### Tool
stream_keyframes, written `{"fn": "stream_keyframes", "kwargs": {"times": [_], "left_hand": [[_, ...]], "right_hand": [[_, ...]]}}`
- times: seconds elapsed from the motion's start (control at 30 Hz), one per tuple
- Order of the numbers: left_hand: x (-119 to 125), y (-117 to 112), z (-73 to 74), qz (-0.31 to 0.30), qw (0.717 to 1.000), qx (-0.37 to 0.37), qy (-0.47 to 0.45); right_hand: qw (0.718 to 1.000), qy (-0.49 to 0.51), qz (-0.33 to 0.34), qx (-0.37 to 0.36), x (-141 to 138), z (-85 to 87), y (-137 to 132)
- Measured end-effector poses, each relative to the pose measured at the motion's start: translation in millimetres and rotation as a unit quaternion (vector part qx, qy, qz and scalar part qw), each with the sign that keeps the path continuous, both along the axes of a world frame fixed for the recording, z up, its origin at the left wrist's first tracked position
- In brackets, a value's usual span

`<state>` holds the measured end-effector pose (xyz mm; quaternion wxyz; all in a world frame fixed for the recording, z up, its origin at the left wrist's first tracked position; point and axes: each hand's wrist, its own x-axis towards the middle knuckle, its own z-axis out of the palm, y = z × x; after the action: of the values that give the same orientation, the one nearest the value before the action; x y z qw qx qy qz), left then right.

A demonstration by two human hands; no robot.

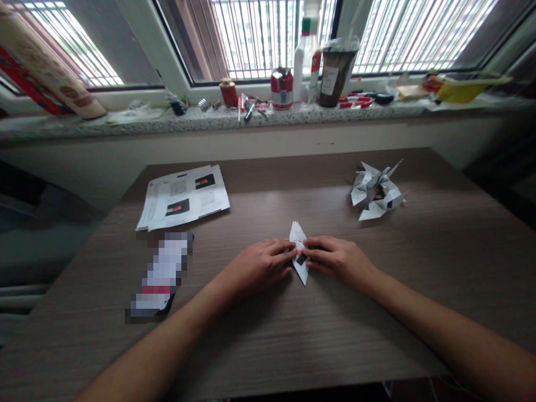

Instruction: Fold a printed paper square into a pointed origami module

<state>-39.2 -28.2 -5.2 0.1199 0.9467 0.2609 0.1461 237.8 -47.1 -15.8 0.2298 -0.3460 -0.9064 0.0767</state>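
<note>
A small folded piece of printed paper lies on the brown wooden table, pointed at both ends. My left hand pinches its left side with curled fingers. My right hand pinches its right side, fingertips meeting the left hand's over the fold. Both hands rest on the tabletop near its middle.
A pile of finished folded paper pieces sits at the back right. A stack of printed sheets lies at the back left, with a blurred phone in front of it. The windowsill holds a can, bottles and small items.
</note>
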Motion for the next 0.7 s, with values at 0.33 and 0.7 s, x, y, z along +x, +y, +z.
{"fn": "stream_keyframes", "kwargs": {"times": [0.33,0.7], "left_hand": [[-9.7,3.3,8.3,-0.034,0.998,-0.050,0.018],[-3.9,-0.4,11.4,-0.053,0.998,-0.008,0.029]], "right_hand": [[1.000,0.003,0.010,0.002,3.4,-1.5,1.7],[1.000,0.002,0.007,-0.017,6.1,-0.6,0.5]]}}
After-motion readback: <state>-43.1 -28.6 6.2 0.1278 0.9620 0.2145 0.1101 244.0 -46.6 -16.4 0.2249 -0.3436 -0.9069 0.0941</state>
